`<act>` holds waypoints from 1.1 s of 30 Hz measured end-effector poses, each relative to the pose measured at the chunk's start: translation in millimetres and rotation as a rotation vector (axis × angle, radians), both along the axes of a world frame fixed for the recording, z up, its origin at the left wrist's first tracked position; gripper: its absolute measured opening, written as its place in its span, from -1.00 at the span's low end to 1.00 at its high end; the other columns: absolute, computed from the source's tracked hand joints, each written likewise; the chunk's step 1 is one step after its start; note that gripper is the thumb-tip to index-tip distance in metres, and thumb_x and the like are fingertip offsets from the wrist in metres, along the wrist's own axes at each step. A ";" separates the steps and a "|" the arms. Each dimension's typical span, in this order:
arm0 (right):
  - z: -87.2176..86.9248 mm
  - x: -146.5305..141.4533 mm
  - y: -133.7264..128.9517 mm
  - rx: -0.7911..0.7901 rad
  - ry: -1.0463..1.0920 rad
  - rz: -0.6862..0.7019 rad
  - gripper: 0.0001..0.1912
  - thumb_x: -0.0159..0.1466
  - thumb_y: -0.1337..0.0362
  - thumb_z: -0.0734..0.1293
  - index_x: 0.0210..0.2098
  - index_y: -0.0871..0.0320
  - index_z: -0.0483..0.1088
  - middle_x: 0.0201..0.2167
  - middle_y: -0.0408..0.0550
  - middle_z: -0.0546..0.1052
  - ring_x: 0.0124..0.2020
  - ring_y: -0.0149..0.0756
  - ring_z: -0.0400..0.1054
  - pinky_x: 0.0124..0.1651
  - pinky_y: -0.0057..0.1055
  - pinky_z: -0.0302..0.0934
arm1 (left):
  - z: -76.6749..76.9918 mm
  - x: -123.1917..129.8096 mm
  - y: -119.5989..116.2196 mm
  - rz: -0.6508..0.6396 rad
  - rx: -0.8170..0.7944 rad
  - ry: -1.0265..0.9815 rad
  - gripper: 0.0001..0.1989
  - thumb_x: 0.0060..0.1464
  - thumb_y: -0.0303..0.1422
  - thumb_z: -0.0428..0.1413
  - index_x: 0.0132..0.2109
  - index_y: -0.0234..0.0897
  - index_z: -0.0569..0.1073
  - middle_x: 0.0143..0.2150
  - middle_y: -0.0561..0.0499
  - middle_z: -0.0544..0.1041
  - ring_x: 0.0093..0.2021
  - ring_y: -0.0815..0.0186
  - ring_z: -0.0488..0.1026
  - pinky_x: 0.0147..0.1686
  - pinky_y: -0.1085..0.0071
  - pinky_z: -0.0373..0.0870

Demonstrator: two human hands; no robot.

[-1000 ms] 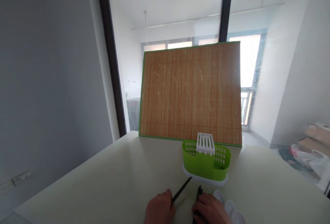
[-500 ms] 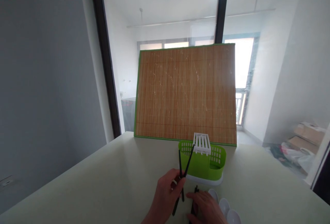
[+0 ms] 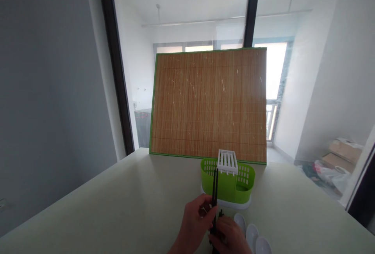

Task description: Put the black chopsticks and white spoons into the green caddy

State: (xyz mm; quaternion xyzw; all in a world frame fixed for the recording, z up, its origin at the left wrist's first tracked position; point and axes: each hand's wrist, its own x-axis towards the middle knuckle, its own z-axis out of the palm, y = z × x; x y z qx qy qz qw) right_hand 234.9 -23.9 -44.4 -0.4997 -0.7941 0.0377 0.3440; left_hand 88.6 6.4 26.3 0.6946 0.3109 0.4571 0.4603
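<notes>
Two black chopsticks (image 3: 215,187) stand nearly upright and side by side in my left hand (image 3: 197,218), which is closed around them. Their upper ends reach in front of a green plastic basket (image 3: 225,191) on a white base. My right hand (image 3: 230,233) is closed at the lower part of the chopsticks, over more black sticks lying on the table, whose dark tips show above its fingers. How many sticks it holds is hidden. Just right of it lie three white spoons (image 3: 252,233). A white slatted rack (image 3: 227,162) sits across the basket's top.
A green-edged bamboo mat (image 3: 208,103) leans upright at the far edge of the white table (image 3: 117,199), behind the basket. Behind the table are glass panels with dark frames. Cardboard boxes (image 3: 342,154) and plastic bags lie on the floor at right.
The two chopsticks in my left hand were crossed and are now side by side. My right hand has moved left and closed in against my left hand.
</notes>
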 end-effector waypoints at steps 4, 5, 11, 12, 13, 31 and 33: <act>-6.8 -1.7 3.4 -0.015 0.051 0.044 -0.96 0.11 0.34 0.26 -0.42 0.13 0.34 -0.47 -0.10 0.45 -0.40 -0.28 0.31 -0.32 -0.42 0.13 | 1.1 -1.2 -4.2 -0.010 0.033 0.008 -0.86 0.05 -0.32 0.10 -0.24 -0.28 0.45 -0.47 0.11 0.41 -0.58 0.50 0.32 -0.59 0.59 0.32; -9.1 -2.0 4.2 -0.028 0.051 0.056 -0.95 0.09 0.34 0.26 -0.41 0.12 0.35 -0.46 -0.10 0.45 -0.39 -0.28 0.31 -0.30 -0.41 0.13 | -0.1 -1.5 -4.4 -0.013 0.029 0.007 -0.85 0.05 -0.32 0.10 -0.24 -0.28 0.45 -0.48 0.11 0.41 -0.58 0.50 0.31 -0.59 0.60 0.31; -18.5 -1.9 6.9 -0.118 0.034 0.099 -0.84 -0.02 0.43 0.31 -0.42 0.09 0.35 -0.39 -0.12 0.48 -0.32 -0.26 0.33 -0.23 -0.41 0.12 | -12.6 -7.0 -3.6 -0.080 -0.061 -0.021 -0.84 0.05 -0.31 0.11 -0.27 -0.32 0.47 -0.51 0.11 0.39 -0.60 0.51 0.30 -0.60 0.60 0.28; -18.7 -1.9 7.0 -0.121 0.028 0.101 -0.83 -0.02 0.44 0.31 -0.42 0.09 0.35 -0.39 -0.12 0.48 -0.32 -0.26 0.32 -0.24 -0.42 0.12 | -13.2 -8.9 -3.6 -0.078 -0.064 -0.024 -0.85 0.04 -0.32 0.11 -0.28 -0.32 0.47 -0.52 0.11 0.39 -0.60 0.51 0.30 -0.60 0.60 0.27; -18.5 -1.8 7.2 -0.118 0.020 0.104 -0.84 -0.02 0.44 0.32 -0.43 0.10 0.35 -0.41 -0.13 0.48 -0.32 -0.26 0.32 -0.25 -0.42 0.11 | -12.8 -11.0 -3.6 -0.073 -0.059 -0.023 -0.86 0.03 -0.33 0.12 -0.30 -0.32 0.48 -0.52 0.11 0.39 -0.60 0.51 0.30 -0.59 0.60 0.27; -5.5 5.6 -0.8 0.023 -0.172 0.043 -0.78 0.04 0.42 0.31 -0.30 0.09 0.35 -0.42 -0.15 0.47 -0.35 -0.24 0.29 -0.29 -0.38 0.03 | 81.1 -38.4 -4.3 0.135 0.325 0.105 -0.90 0.01 -0.36 0.15 -0.30 -0.25 0.55 -0.39 0.05 0.55 -0.41 0.40 0.45 -0.39 0.54 0.39; 4.4 8.6 -4.2 0.045 -0.171 0.039 -0.69 0.09 0.42 0.28 -0.16 0.07 0.33 -0.36 -0.14 0.48 -0.32 -0.24 0.29 -0.25 -0.36 0.02 | 105.5 -43.2 8.2 0.232 0.370 0.015 -0.86 0.01 -0.31 0.16 -0.28 -0.25 0.55 -0.36 0.04 0.57 -0.41 0.39 0.47 -0.40 0.52 0.42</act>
